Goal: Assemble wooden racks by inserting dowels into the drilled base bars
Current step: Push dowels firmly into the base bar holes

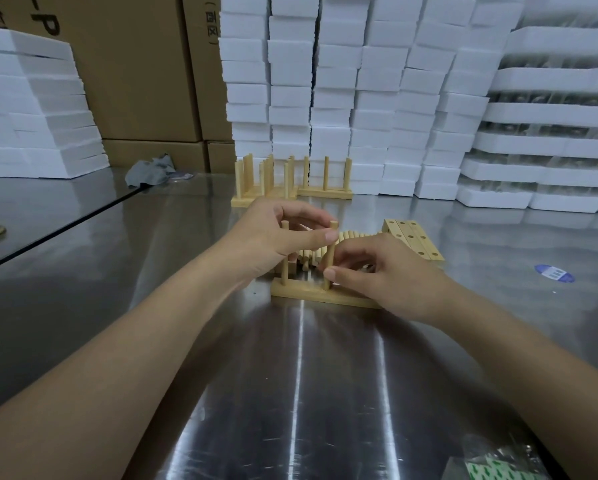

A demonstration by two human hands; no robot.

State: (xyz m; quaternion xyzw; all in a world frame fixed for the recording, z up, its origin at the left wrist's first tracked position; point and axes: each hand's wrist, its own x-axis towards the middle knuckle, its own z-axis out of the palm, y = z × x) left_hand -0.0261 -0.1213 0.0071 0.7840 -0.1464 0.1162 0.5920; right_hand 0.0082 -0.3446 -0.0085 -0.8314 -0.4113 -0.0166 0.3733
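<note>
- Head view: a base bar point(311, 295) lies flat on the steel surface point(325, 393), right in front of the person, between both hands.
- A first dowel point(285, 261) stands upright near the bar's left end; the left hand point(273, 237) is above and behind it.
- A second dowel point(330, 254) stands upright further right in the bar.
- The left hand pinches its top between thumb and fingers.
- The right hand point(391, 275) pinches its lower part, thumb in front and fingers curled behind, and hides the bar's right end.
- Loose dowels point(354, 236) lie just behind the hands, with drilled bars point(411, 240) to their right.
- Finished racks point(290, 183) stand further back, before stacked foam blocks point(359, 98).
</note>
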